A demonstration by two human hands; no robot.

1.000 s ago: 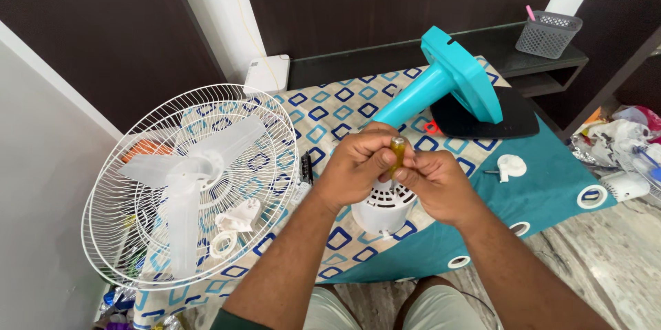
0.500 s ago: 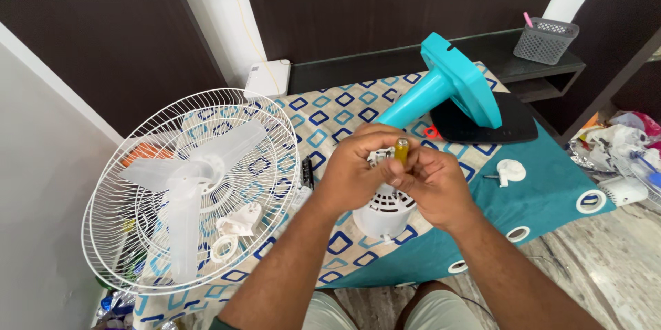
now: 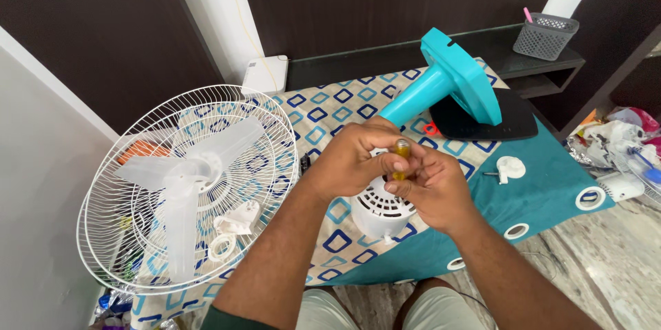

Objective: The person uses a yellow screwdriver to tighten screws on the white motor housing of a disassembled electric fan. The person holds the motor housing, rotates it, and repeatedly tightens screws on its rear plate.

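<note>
A white wire fan guard [image 3: 186, 185] with a translucent plastic blade [image 3: 189, 175] lies at the left. At centre, the left hand [image 3: 351, 161] and right hand [image 3: 434, 189] both close their fingers around a yellow-handled screwdriver [image 3: 401, 154] held upright over a white vented motor housing [image 3: 379, 209]. A turquoise fan stand [image 3: 447, 86] lies to the right.

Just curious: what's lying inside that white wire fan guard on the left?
Inside the white wire fan guard: a translucent fan blade and small white plastic parts. What lies beneath the blade is hidden.
</note>
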